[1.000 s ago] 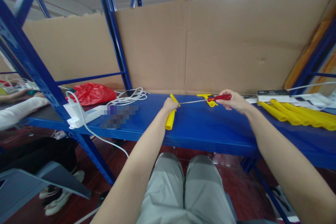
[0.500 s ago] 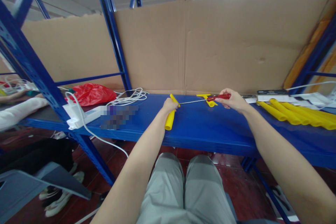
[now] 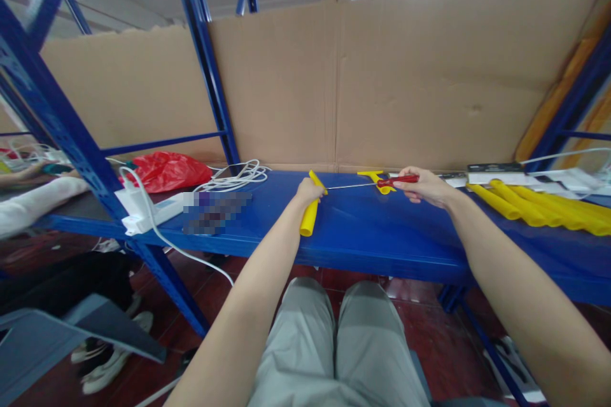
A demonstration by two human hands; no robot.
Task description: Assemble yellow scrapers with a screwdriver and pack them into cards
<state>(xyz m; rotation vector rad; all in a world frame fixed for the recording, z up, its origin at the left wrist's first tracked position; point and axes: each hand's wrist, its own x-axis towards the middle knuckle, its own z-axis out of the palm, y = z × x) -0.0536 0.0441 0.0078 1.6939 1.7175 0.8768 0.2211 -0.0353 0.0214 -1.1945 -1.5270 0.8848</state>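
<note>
A cardboard wall [image 3: 405, 76] backs the blue bench [image 3: 377, 235], and a blue post [image 3: 64, 108] stands between this place and a co-worker's white sleeve [image 3: 38, 205]. Yellow tubes [image 3: 544, 206] lie at right; a red bag [image 3: 169, 173], coiled white cable [image 3: 245, 173] and a power strip [image 3: 168, 206] lie at left. The right hand [image 3: 426, 186] grips a screwdriver [image 3: 352, 186] by its red handle, the shaft pointing left. The left hand [image 3: 310, 189] wraps a yellow piece [image 3: 309, 224] over the bench, covering its middle; I cannot tell whether the tip touches it. The handle partly blocks another yellow part [image 3: 371, 175].
</note>
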